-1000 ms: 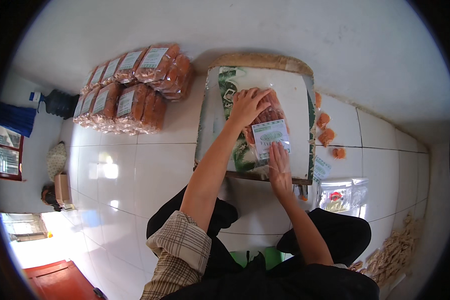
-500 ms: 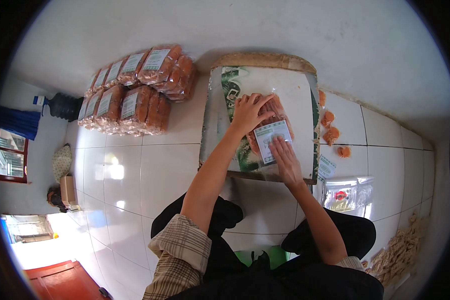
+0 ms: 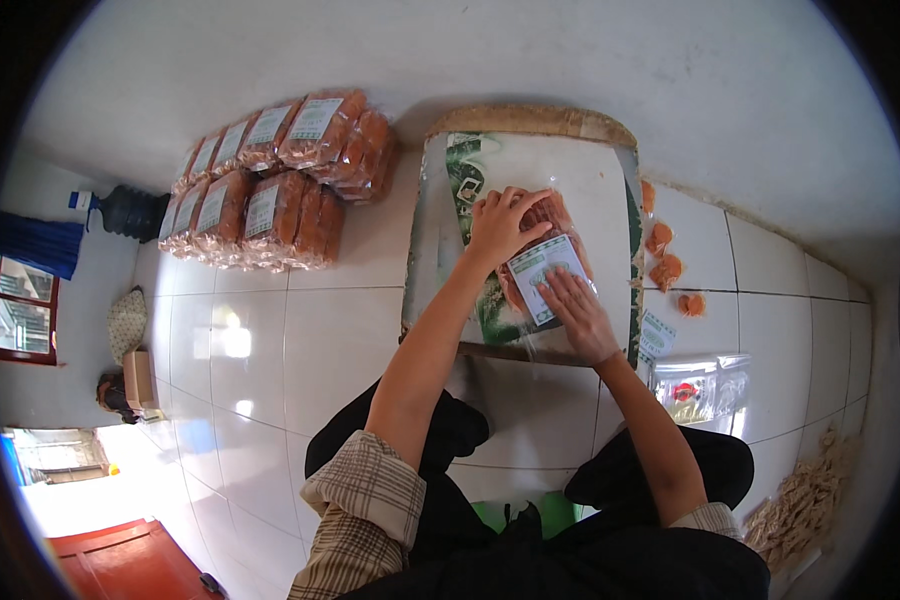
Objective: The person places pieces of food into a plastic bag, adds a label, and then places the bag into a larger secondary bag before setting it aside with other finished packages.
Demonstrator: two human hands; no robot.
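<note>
A clear plastic pack of reddish-brown food pieces point(image 3: 548, 212) lies on a low worn white board-topped table point(image 3: 590, 165) in front of me. A white and green printed label point(image 3: 532, 282) covers its near half. My left hand point(image 3: 502, 228) grips the pack's upper left side, thumb and fingers bent over it. My right hand point(image 3: 578, 315) lies over the label's right part, fingers stretched out and close together, palm toward the near end. Loose clear plastic shows below the label. The pack's left edge is partly hidden under my left hand.
Stacked filled packs point(image 3: 270, 180) stand at the left by the wall. Several small orange pieces point(image 3: 665, 270) lie right of the table, beside spare labels point(image 3: 655, 335) and a pile of clear plastic bags point(image 3: 700, 388). Tan fibrous strips point(image 3: 800, 505) lie at the lower right.
My right hand has shifted slightly right and down across the label, its wrist turned a little. My left hand keeps its hold on the pack.
</note>
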